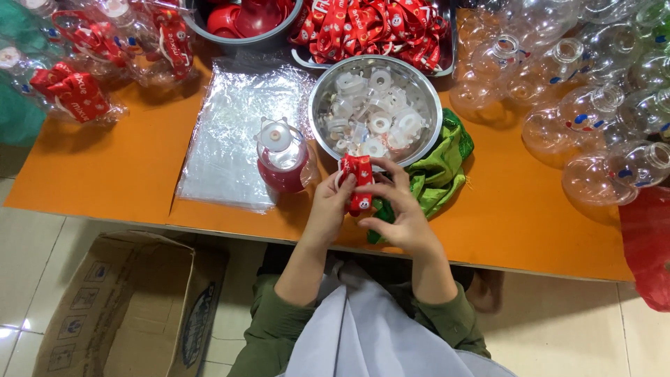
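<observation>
1. both hands meet over the near edge of the orange table (105, 174), just in front of the steel bowl (328, 91).
2. the left hand (328, 206) has its fingers closed round a folded red strap (358, 183), pinching its left side.
3. the right hand (401, 213) closes on the same strap from the right, fingers curled over its lower end; both grips are tight on it.
4. the strap sits upright between the two hands, just off the bowl's near rim.
5. the bowl holds a heap of white plastic caps (377, 119).
6. left of the hands stands a clear bottle (283, 160) with a red base and a white cap, resting on a sheet of clear plastic (230, 139).
7. a green cloth (436, 174) lies crumpled under and beside the right hand.
8. a tray of more red straps (377, 28) sits behind the bowl.
9. empty clear bottles (593, 119) crowd the right end of the table.
10. a cardboard box (132, 307) stands open on the floor at lower left.
</observation>
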